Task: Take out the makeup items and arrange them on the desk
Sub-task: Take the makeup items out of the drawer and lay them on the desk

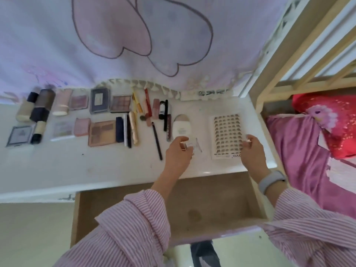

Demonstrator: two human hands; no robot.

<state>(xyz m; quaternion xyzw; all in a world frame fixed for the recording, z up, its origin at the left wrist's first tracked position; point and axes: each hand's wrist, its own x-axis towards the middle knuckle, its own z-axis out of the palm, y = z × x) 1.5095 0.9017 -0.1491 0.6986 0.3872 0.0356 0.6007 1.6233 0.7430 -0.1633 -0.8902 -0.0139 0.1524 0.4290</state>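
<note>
Drawer [221, 197] open below me, looks bare inside. Makeup rows already laid across surface [77, 166]: bottles, palettes, pencils, brushes, lash sheet [227, 132] at right end. My left hand [178, 151] pinches small clear item [187, 146] just above surface beside lash sheet. My right hand [251, 149] pinches another tiny clear piece at sheet's right edge. Judging: nearly done, only these last bits to place.

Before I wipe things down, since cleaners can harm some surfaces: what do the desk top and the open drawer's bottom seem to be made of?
Desk top: probably glossy white laminate or painted board; its front edge shows highlights. Drawer bottom: likely unfinished fibreboard or plywood; matte brown, stained.
</note>
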